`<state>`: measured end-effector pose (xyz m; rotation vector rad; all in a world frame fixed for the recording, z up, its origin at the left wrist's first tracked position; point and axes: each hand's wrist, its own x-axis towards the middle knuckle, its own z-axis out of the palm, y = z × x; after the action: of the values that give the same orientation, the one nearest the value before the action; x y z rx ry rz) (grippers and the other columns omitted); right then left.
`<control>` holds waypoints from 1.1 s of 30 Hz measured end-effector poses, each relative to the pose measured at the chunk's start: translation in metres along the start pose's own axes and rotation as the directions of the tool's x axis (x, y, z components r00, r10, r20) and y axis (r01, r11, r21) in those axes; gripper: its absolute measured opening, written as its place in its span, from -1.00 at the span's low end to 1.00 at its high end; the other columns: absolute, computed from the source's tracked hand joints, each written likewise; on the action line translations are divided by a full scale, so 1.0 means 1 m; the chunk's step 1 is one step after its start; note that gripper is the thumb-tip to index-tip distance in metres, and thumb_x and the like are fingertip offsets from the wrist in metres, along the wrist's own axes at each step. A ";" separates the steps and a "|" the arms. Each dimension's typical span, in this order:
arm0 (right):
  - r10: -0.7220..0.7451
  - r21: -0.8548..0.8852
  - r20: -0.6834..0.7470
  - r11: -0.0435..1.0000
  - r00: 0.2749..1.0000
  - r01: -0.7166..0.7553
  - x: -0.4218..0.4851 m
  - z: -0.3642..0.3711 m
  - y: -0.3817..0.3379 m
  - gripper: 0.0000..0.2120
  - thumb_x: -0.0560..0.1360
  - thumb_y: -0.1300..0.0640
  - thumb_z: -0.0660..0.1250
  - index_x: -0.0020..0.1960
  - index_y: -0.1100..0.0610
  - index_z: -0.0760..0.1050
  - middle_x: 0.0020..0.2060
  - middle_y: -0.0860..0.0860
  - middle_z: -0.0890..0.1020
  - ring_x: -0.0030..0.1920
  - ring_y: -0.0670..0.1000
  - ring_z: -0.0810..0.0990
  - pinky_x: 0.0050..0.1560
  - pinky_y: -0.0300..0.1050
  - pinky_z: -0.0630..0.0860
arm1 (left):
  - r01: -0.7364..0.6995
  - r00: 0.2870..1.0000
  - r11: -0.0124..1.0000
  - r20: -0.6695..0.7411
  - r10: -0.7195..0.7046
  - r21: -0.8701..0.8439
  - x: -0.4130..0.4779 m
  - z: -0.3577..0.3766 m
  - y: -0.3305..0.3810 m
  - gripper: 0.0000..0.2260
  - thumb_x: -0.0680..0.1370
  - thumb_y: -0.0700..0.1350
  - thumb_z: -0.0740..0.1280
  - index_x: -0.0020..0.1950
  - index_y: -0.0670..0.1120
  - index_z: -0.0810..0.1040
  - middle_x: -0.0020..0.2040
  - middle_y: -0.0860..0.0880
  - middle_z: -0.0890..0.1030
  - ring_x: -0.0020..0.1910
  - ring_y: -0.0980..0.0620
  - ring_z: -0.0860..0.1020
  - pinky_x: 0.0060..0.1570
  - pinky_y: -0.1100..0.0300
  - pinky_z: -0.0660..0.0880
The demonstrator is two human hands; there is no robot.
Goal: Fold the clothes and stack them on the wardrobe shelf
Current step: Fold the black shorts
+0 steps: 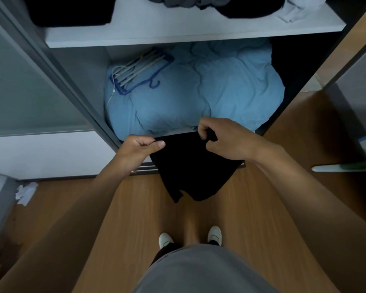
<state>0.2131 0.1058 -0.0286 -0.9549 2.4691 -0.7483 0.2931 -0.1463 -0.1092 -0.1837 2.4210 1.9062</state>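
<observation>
Hanging between two hands in front of the open wardrobe, a black garment (pixel 193 170) is held up by its top edge above the wooden floor (pixel 262 208). Its left corner is pinched between thumb and curled fingers of the left hand (pixel 138 148); its right corner is gripped in the closed fingers of the right hand (pixel 222 138). Behind, a light blue duvet (pixel 199 92) is seen under the white wardrobe shelf (pixel 178 28), where dark clothes (pixel 72 11) are piled.

A brown wood floor (pixel 135 208) runs up to an open wardrobe (pixel 76 85) with grey frame and a frosted sliding door (pixel 19 92) at left. Below the door is a white panel (pixel 51 155). Light is dim and bluish.
</observation>
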 end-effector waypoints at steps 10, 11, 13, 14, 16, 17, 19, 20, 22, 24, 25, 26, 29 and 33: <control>0.168 -0.160 0.074 0.975 0.983 -0.155 0.011 -0.003 0.001 -0.76 0.39 0.40 0.17 -0.13 0.21 0.58 -0.18 0.06 0.61 -0.10 0.03 0.59 -0.14 -0.17 0.53 | -0.085 0.996 0.995 0.042 0.083 0.046 -0.001 0.003 0.017 -0.82 0.58 -0.17 0.38 -0.15 -0.19 0.72 -0.10 -0.14 0.61 -0.10 0.09 0.58 -0.05 0.34 0.44; 0.172 -0.112 0.036 0.980 0.984 -0.167 0.013 -0.001 -0.003 -0.81 0.37 0.39 0.16 -0.28 0.20 0.50 -0.33 0.03 0.55 -0.23 -0.01 0.54 -0.31 -0.25 0.43 | -0.087 0.996 0.994 0.040 0.084 0.071 -0.001 0.001 0.019 -0.84 0.58 -0.17 0.39 -0.15 -0.15 0.73 -0.13 -0.06 0.62 -0.13 0.14 0.58 -0.07 0.39 0.43; 0.194 0.066 -0.049 0.979 0.980 -0.190 0.015 0.005 -0.010 -0.78 0.36 0.36 0.15 -0.41 0.14 0.34 -0.46 0.01 0.40 -0.41 -0.08 0.41 -0.42 -0.23 0.29 | -0.080 0.996 0.990 0.034 0.076 0.120 0.000 -0.004 0.021 -0.87 0.56 -0.16 0.40 -0.14 -0.08 0.74 -0.15 0.03 0.62 -0.15 0.17 0.59 -0.09 0.42 0.43; 0.208 0.163 -0.074 0.967 0.975 -0.194 0.017 0.008 -0.013 -0.79 0.37 0.34 0.15 -0.41 0.14 0.34 -0.47 0.02 0.40 -0.43 -0.09 0.40 -0.38 -0.18 0.30 | -0.074 0.997 0.988 0.036 0.069 0.138 0.001 -0.007 0.020 -0.88 0.55 -0.16 0.41 -0.13 -0.05 0.73 -0.16 0.05 0.63 -0.15 0.18 0.60 -0.09 0.42 0.44; 0.199 0.271 -0.050 0.946 0.979 -0.179 0.018 0.011 -0.020 -0.83 0.43 0.24 0.20 -0.30 0.15 0.51 -0.42 -0.02 0.52 -0.39 -0.12 0.48 -0.29 -0.14 0.38 | -0.066 0.997 0.986 0.037 0.061 0.155 0.000 -0.013 0.018 -0.89 0.54 -0.16 0.41 -0.13 -0.01 0.72 -0.20 0.13 0.64 -0.17 0.21 0.60 -0.11 0.43 0.44; 0.179 0.280 -0.004 0.945 0.984 -0.171 0.017 0.010 -0.023 -0.82 0.45 0.17 0.24 -0.24 0.06 0.59 -0.39 -0.10 0.58 -0.36 -0.16 0.53 -0.25 -0.19 0.42 | -0.065 0.998 0.986 0.030 0.061 0.154 0.000 -0.015 0.017 -0.89 0.53 -0.16 0.42 -0.14 0.00 0.71 -0.22 0.16 0.64 -0.18 0.23 0.60 -0.11 0.43 0.44; 0.122 0.255 0.090 0.957 0.988 -0.142 0.016 0.011 -0.030 -0.86 0.48 0.04 0.32 -0.21 -0.08 0.63 -0.32 -0.15 0.65 -0.27 -0.18 0.61 -0.18 -0.24 0.47 | -0.068 0.998 0.991 0.016 0.066 0.117 -0.002 -0.018 0.015 -0.90 0.51 -0.13 0.42 -0.15 0.01 0.72 -0.21 0.16 0.66 -0.16 0.22 0.61 -0.08 0.42 0.45; 0.098 0.241 0.100 0.963 0.990 -0.119 0.017 0.011 -0.033 -0.84 0.50 0.02 0.35 -0.25 -0.08 0.60 -0.33 -0.13 0.64 -0.27 -0.16 0.61 -0.17 -0.20 0.47 | -0.079 0.997 0.993 0.019 0.078 0.089 -0.002 -0.018 0.015 -0.90 0.50 -0.10 0.42 -0.16 0.03 0.72 -0.21 0.15 0.67 -0.15 0.22 0.62 -0.07 0.42 0.46; 0.068 0.204 0.025 0.976 0.997 -0.072 0.019 0.013 -0.036 -0.71 0.53 0.00 0.36 -0.37 -0.05 0.50 -0.40 -0.09 0.58 -0.33 -0.11 0.56 -0.20 -0.10 0.45 | -0.103 0.994 0.994 0.041 0.102 0.035 -0.005 -0.016 0.015 -0.88 0.48 -0.07 0.42 -0.19 0.10 0.73 -0.22 0.15 0.66 -0.17 0.24 0.60 -0.09 0.44 0.45; 0.056 0.124 -0.085 0.991 0.995 -0.046 0.021 0.014 -0.040 -0.62 0.53 -0.04 0.36 -0.43 -0.02 0.41 -0.47 -0.10 0.50 -0.38 -0.10 0.49 -0.24 -0.04 0.41 | -0.096 0.993 0.995 0.061 0.096 -0.012 -0.007 -0.011 0.013 -0.86 0.47 -0.07 0.42 -0.22 0.13 0.73 -0.24 0.18 0.65 -0.19 0.26 0.59 -0.11 0.46 0.44; 0.052 0.069 -0.127 0.997 0.990 -0.044 0.022 0.014 -0.042 -0.58 0.53 -0.07 0.36 -0.45 0.00 0.36 -0.49 -0.09 0.46 -0.41 -0.11 0.44 -0.28 -0.06 0.36 | -0.091 0.993 0.995 0.072 0.093 -0.033 -0.008 -0.009 0.009 -0.86 0.47 -0.09 0.43 -0.23 0.11 0.73 -0.25 0.18 0.65 -0.19 0.27 0.59 -0.12 0.45 0.44; 0.047 0.018 -0.161 0.999 0.986 -0.045 0.022 0.016 -0.044 -0.56 0.53 -0.09 0.35 -0.46 0.03 0.33 -0.51 -0.07 0.42 -0.43 -0.10 0.42 -0.31 -0.07 0.31 | -0.084 0.993 0.995 0.082 0.088 -0.048 -0.008 -0.006 0.005 -0.85 0.47 -0.12 0.43 -0.24 0.10 0.73 -0.26 0.17 0.65 -0.20 0.27 0.59 -0.14 0.44 0.45; 0.013 0.028 -0.205 1.000 0.979 -0.007 0.018 0.018 -0.048 -0.55 0.53 -0.09 0.35 -0.41 0.12 0.35 -0.51 -0.04 0.39 -0.43 -0.07 0.38 -0.30 0.03 0.34 | -0.039 0.992 0.996 0.118 0.048 -0.081 -0.015 0.004 -0.009 -0.93 0.44 -0.13 0.47 -0.13 -0.04 0.75 -0.17 0.08 0.71 -0.15 0.19 0.64 -0.11 0.37 0.51; -0.124 0.137 -0.101 0.981 0.987 0.137 0.008 0.018 -0.055 -0.61 0.56 0.03 0.38 -0.25 0.34 0.53 -0.36 0.15 0.54 -0.34 0.04 0.48 -0.21 0.03 0.38 | 0.014 0.981 0.999 0.193 -0.007 -0.038 -0.024 0.021 -0.036 -0.92 0.45 -0.17 0.51 -0.16 -0.19 0.71 -0.21 0.13 0.70 -0.19 0.22 0.63 -0.14 0.36 0.50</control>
<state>0.2445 0.0599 -0.0109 -1.0573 2.4089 -1.0204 0.3204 -0.1322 -0.1460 -0.0115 2.2548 1.8714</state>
